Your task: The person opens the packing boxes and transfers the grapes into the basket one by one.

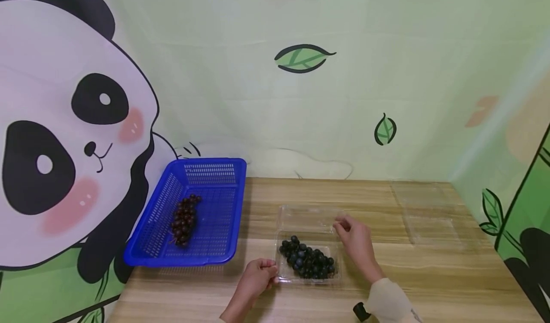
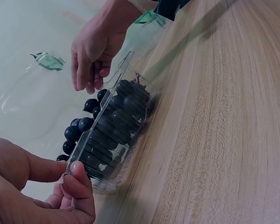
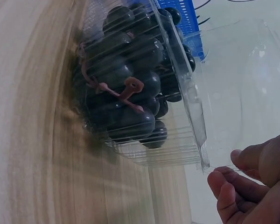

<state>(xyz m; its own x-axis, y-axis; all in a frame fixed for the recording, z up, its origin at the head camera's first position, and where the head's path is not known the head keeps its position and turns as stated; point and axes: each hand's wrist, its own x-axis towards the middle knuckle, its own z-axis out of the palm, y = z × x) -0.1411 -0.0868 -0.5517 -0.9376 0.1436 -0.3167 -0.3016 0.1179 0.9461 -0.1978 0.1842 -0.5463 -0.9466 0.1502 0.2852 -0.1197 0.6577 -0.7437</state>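
Note:
A clear plastic clamshell box (image 1: 339,265) stands on the table with its lid (image 1: 307,218) swung up at the back. Inside lies a bunch of dark grapes (image 1: 307,258), some rising above the rim; its stem shows through the wall in the right wrist view. My left hand (image 1: 258,277) pinches the front left corner of the rim between thumb and fingers, also plain in the left wrist view. At the lid's right edge, my right hand (image 1: 356,242) pinches the thin plastic between thumb and forefinger (image 3: 238,184).
To the left, a blue plastic basket (image 1: 219,227) holds a bunch of reddish-brown grapes (image 1: 185,220). Another clear plastic container (image 1: 434,222) lies at the back right of the wooden table (image 1: 429,285). A printed cloth (image 1: 240,89) hangs behind.

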